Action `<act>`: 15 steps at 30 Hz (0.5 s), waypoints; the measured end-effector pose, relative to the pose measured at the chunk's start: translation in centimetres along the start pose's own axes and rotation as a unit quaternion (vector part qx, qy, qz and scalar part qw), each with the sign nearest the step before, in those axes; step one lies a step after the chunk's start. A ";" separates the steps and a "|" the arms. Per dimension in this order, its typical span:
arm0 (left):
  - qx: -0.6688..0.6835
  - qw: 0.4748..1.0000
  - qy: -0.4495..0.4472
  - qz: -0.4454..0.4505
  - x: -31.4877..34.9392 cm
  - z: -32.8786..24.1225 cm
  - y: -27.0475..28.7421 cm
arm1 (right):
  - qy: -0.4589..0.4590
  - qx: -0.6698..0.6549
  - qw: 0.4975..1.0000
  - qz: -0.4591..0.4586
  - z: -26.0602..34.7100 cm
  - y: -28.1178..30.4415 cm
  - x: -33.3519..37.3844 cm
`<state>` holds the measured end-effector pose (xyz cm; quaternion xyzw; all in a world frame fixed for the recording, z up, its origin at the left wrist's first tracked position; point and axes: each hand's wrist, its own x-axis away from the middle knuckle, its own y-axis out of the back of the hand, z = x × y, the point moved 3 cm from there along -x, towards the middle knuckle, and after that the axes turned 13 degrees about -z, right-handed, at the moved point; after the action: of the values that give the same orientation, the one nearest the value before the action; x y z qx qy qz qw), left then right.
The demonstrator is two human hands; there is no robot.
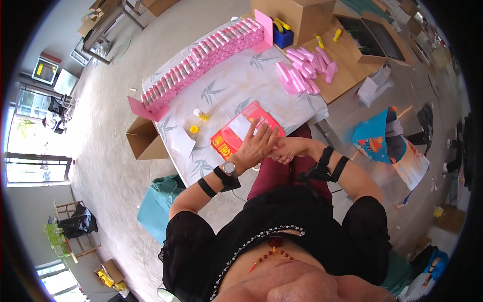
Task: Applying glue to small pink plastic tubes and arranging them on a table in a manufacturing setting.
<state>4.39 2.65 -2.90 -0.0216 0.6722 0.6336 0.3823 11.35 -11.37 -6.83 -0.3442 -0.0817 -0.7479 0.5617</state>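
A stack of red printed card sheets (224, 143) lies near the table's front edge, with a white slip of paper (240, 127) on it. My left hand (255, 147) rests over the stack's near right part, fingers stretched out. Against it is my right hand (285, 149), its fingers curled beside and partly behind the left; whether they hold anything is hidden. Left of the stack, a yellow glue bottle with a white top (202, 115) lies tipped over near a small yellow cap (194, 129). A white sheet (182, 141) lies by the table's left edge.
Across the table's far side runs a long pink tray (201, 59) packed with pink-wrapped rolls. Loose pink-wrapped pieces (305, 70) are heaped at the right. Beyond them stand a blue holder (283, 38) and a large cardboard box (302, 17). An open carton (146, 138) stands left of the table.
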 end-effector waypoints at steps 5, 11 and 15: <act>0.019 0.997 -0.012 0.071 -0.8 -1.7 -3.0 | 0.012 -0.068 0.994 0.083 -2.0 1.5 1.1; 0.140 0.937 0.180 0.265 -1.3 -3.6 -6.2 | 0.333 0.587 0.727 -0.124 -2.6 4.0 1.5; 0.376 0.749 0.352 0.417 -2.6 -3.2 -7.7 | 0.356 0.592 0.641 -0.333 -3.7 3.6 3.0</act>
<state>8.56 -2.81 -8.22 0.1843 0.8853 0.3736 -0.2065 12.62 -16.89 -8.71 0.4055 -0.4098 -0.7410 0.3442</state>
